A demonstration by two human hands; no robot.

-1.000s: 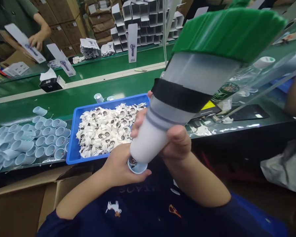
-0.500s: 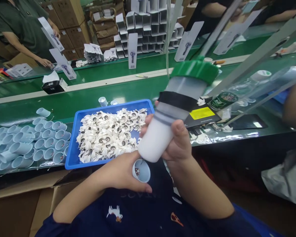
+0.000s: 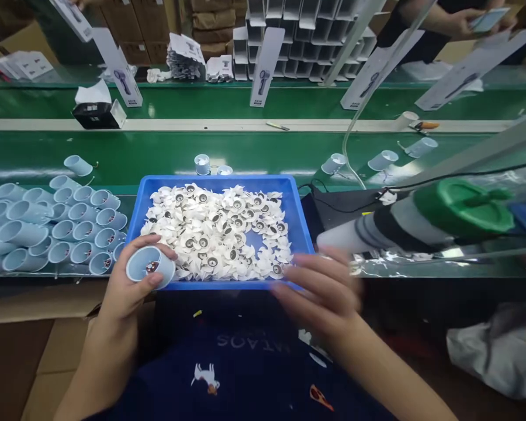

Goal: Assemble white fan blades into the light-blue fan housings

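Note:
My left hand (image 3: pixel 129 280) is closed round a pale blue plastic tube (image 3: pixel 149 266), open end up, at the front left corner of the blue tray (image 3: pixel 298 210). The tray is heaped with several small white fan impellers (image 3: pixel 219 231). My right hand (image 3: pixel 322 286) hovers with fingers spread at the tray's front right corner, blurred by motion, and holds nothing. A white and grey tool with a black band and green cap (image 3: pixel 421 219) lies on its side to the right of the tray, apart from my right hand.
A pile of pale blue tubes (image 3: pixel 48 219) lies left of the tray. More tubes (image 3: pixel 383 159) stand on the green conveyor belt (image 3: pixel 158 155) behind. White cartons and product cards stand at the back. A cardboard box (image 3: pixel 21 327) sits low at left. Another person's hands (image 3: pixel 464 17) show top right.
My right hand let go of the tool, which now lies to the right. My left hand carried the tube from my lap leftward to the tray's corner. The view tilted down.

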